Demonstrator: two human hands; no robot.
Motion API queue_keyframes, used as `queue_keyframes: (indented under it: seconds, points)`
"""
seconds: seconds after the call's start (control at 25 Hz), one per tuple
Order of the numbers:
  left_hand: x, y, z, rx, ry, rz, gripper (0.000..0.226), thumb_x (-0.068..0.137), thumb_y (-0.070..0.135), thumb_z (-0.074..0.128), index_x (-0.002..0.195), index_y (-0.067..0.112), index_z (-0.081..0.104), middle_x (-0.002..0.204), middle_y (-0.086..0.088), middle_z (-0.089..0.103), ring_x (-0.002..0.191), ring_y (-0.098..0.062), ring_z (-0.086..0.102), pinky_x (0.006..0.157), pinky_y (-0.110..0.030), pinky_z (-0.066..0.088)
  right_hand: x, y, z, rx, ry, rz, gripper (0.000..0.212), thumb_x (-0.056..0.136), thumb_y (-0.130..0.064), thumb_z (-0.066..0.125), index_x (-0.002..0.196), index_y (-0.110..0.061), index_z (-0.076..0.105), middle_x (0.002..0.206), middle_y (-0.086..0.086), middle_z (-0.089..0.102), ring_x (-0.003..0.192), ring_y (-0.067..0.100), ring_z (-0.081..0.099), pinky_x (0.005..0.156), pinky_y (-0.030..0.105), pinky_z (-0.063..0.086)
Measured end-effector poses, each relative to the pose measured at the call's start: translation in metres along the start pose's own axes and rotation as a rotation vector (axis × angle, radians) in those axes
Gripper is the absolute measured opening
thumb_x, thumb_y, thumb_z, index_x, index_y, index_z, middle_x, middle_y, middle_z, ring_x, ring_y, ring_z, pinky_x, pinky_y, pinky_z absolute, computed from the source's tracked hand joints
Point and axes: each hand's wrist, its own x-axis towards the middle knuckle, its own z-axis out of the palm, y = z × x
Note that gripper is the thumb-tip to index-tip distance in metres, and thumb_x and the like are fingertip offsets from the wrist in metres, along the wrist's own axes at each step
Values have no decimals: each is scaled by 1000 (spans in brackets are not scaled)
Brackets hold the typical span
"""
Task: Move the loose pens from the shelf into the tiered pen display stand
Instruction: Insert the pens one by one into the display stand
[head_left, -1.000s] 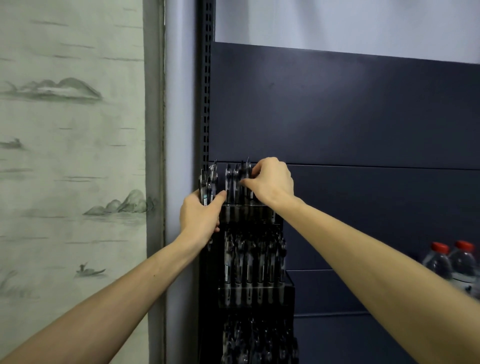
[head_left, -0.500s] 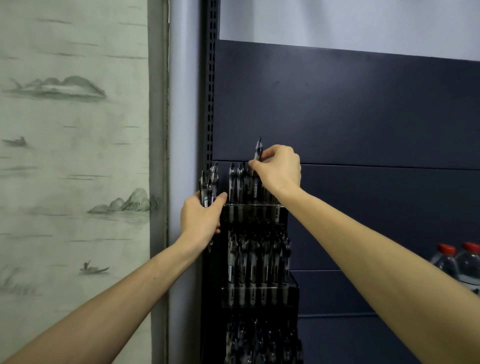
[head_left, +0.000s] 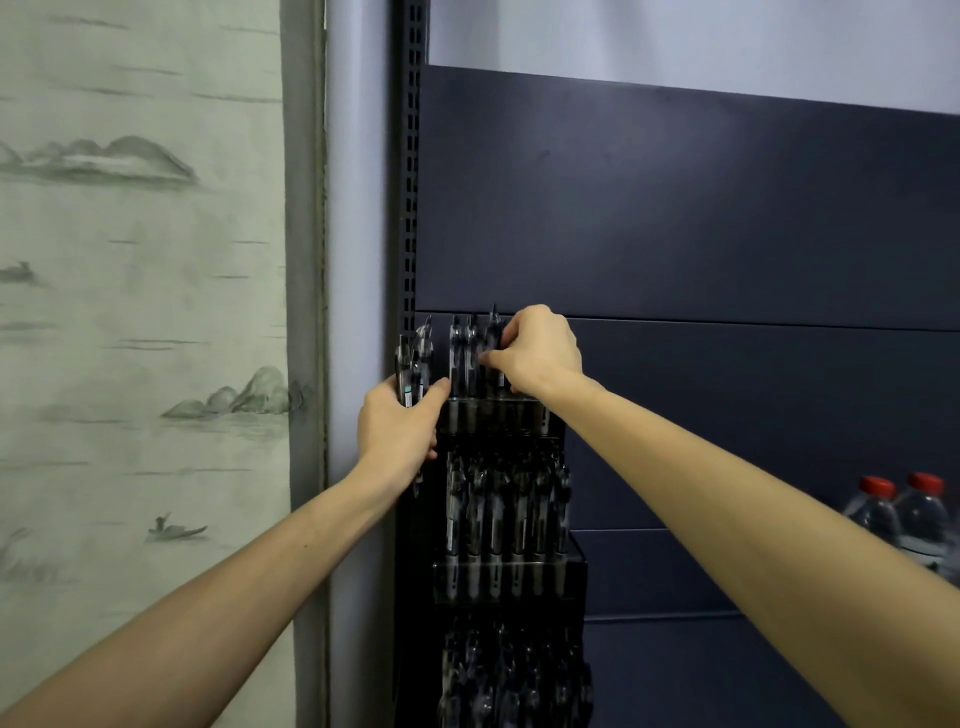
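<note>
Dark blue shelf back panel (head_left: 675, 208) fills the right side, painted landscape wallpaper (head_left: 140, 312) on the left, two red-capped water bottles (head_left: 898, 514) at far right. Tiered pen stand (head_left: 506, 571) stands against the panel's left edge, rows of pens upright in each tier; left hand (head_left: 397, 428) grips a bundle of loose pens (head_left: 413, 364) just beside the stand's top tier, thumb curled round them. Right hand (head_left: 537, 351) pinches one pen (head_left: 492, 338) upright among the top-tier pens, fingers curled on it, tip sticking up above the knuckles.
</note>
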Motion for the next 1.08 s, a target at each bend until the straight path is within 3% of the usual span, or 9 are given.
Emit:
queue_keyframes:
  seconds: [0.16,0.28,0.4,0.56,0.72,0.8,0.92,1.08]
  points:
    - [-4,2,2,-15,-18,2,20,92,31,74,79,27,60,48,11,54,44,-14,50,46,-27,45,2,1,-1,-21,-12,15,29,85,-30,83,77,-6,69,64,4,69,61,21,70,70,40,62]
    - [-6,4,-1,-23,-19,1,21,92,30,73,78,27,59,48,11,53,44,-14,50,45,-27,44,1,1,4,-13,-28,3,22,88,-30,77,102,-13,71,71,1,71,68,20,73,74,40,62]
    - [-7,2,-4,-25,-5,-8,22,92,29,74,77,24,59,50,8,54,44,-15,50,45,-27,44,0,2,8,56,-57,-3,32,89,-22,74,120,-17,67,71,-1,72,61,16,73,75,40,63]
    - [-7,0,-7,-22,-9,-14,22,92,29,74,77,22,59,51,6,53,44,-15,49,45,-27,44,1,0,8,97,20,25,16,91,-16,68,106,-14,70,60,1,70,55,13,71,68,38,63]
    - [-7,-3,-8,-28,-25,-17,21,93,30,73,80,22,59,50,5,52,45,-15,49,47,-28,45,4,-8,10,13,85,0,17,88,-15,67,102,-5,65,73,6,72,65,25,73,65,39,61]
    - [-7,-4,-8,-23,-26,-15,21,93,30,73,79,23,59,50,6,52,45,-15,50,47,-29,45,7,-12,8,-65,57,-16,11,89,-17,68,92,-7,63,72,5,68,69,25,69,58,32,52]
    - [-8,-5,-10,-21,-35,-15,21,93,30,73,80,23,58,50,5,51,46,-15,50,47,-29,46,9,-15,6,-167,-2,-11,21,87,-13,67,75,-13,50,67,2,61,65,23,63,50,27,40]
    - [-7,-5,-13,-16,-34,-26,21,93,31,73,82,23,58,50,4,51,46,-15,50,48,-29,46,10,-20,-2,-269,-83,-19,21,87,-9,66,75,-15,49,63,2,65,60,18,65,48,26,38]
